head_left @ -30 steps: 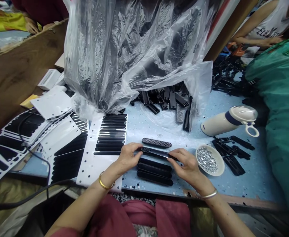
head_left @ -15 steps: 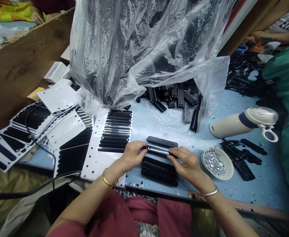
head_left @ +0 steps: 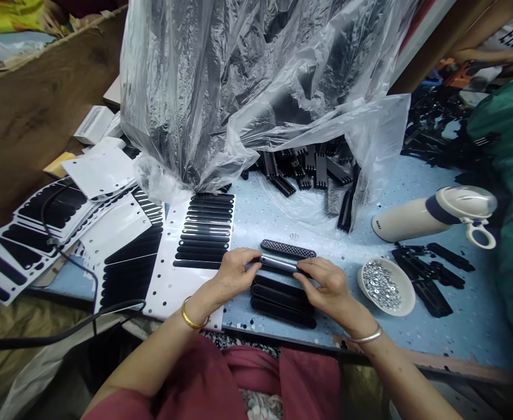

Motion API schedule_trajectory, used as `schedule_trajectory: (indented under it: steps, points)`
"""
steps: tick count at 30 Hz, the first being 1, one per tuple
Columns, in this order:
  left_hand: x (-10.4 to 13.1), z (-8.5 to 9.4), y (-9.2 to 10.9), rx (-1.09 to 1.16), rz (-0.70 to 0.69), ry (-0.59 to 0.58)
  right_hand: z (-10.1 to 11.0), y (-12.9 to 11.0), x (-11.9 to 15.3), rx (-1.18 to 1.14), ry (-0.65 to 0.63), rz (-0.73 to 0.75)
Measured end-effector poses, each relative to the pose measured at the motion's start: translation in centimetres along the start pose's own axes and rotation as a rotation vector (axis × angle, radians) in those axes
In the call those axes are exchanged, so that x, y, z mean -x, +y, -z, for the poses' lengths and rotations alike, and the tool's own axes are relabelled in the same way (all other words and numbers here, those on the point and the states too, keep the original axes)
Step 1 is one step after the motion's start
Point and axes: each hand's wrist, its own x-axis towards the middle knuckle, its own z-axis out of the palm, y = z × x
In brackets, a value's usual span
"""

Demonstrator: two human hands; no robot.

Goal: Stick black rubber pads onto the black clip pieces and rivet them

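Observation:
A shiny black strip (head_left: 279, 264) with rounded ends is stretched level between my two hands. My left hand (head_left: 237, 272) pinches its left end between thumb and fingers, and my right hand (head_left: 328, 286) grips the right end the same way. Just beyond it lies a black strip with a lattice pattern (head_left: 288, 249). On the near side, several black rounded bars (head_left: 282, 303) lie stacked on the blue table (head_left: 256, 219). To the left is a white sheet (head_left: 168, 291) bearing a column of black adhesive strips (head_left: 206, 230).
A white bowl of small metal nuts (head_left: 385, 287) stands right of my right hand, beside loose black plastic parts (head_left: 431, 280) and a lying bottle (head_left: 431, 214). Clear plastic sheeting (head_left: 256, 87) hangs behind, over more black parts (head_left: 309, 166). Further sheets (head_left: 107, 221) and a cable (head_left: 63, 342) are at left.
My right hand has shifted slightly left along the strip, its fingers closer to my left hand. The left hand keeps its pinch, and the view has moved a little.

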Motion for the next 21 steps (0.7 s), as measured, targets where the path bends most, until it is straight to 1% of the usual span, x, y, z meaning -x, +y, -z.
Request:
schedule_trajectory:
  steps: [5,11,17,21]
  points:
    - [0.17,-0.15,-0.35,-0.012,-0.058,0.054,0.01,0.08,-0.04,0.008,0.002,0.023]
    - [-0.05,-0.12,-0.39,-0.052,-0.135,0.037,-0.08,0.15,0.0,0.019,-0.002,0.016]
    - [-0.19,-0.13,-0.34,-0.048,-0.121,0.045,-0.24,0.25,-0.02,0.014,-0.005,0.009]
    - [-0.13,-0.09,-0.49,-0.06,-0.137,0.05,-0.29,0.38,0.0,0.009,-0.008,-0.001]
